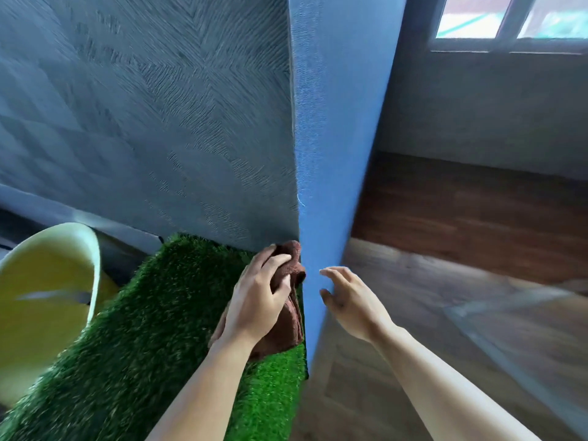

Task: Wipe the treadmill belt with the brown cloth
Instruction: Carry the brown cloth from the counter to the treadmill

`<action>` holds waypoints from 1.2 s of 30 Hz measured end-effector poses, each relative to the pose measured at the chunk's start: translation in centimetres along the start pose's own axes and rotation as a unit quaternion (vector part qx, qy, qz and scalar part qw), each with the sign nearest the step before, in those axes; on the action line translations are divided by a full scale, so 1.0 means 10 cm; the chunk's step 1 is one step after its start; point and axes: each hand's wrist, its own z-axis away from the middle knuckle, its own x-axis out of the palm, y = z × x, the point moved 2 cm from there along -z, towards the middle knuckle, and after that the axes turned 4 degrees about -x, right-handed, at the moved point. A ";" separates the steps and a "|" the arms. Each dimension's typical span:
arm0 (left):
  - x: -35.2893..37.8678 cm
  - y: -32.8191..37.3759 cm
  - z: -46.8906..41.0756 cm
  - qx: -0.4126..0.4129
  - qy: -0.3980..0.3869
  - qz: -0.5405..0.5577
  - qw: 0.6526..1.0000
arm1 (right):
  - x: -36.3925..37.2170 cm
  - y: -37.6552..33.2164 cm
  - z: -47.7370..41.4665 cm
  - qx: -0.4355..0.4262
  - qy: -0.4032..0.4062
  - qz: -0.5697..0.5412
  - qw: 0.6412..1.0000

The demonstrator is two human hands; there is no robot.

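Note:
A bunched brown cloth (288, 326) lies on a strip of green artificial grass (152, 313), right against the corner of a blue wall. My left hand (254, 300) is closed over the cloth from above, fingers curled around its upper folds. My right hand (350, 300) hovers just to the right of the wall corner, fingers spread and holding nothing. No treadmill belt shows in this view.
The blue wall corner (321, 154) rises straight ahead between my hands. A textured grey-blue wall (152, 116) fills the left. A yellow tub with a pale rim (47, 281) stands at the left. Wood floor (461, 218) extends to the right, under a window (509, 20).

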 end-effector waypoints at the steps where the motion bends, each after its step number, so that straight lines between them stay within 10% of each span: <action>1: 0.06 0.10 0.00 0.011 -0.011 0.012 1.000 | -0.10 0.10 0.08 0.011 0.006 0.002 1.000; 19: 2.19 2.57 0.28 0.145 -0.181 0.135 0.963 | -2.11 1.94 2.44 0.253 0.152 0.075 0.952; 36: 4.39 4.42 0.06 0.286 -0.348 0.156 0.879 | -3.32 3.77 3.50 0.455 0.113 0.196 0.861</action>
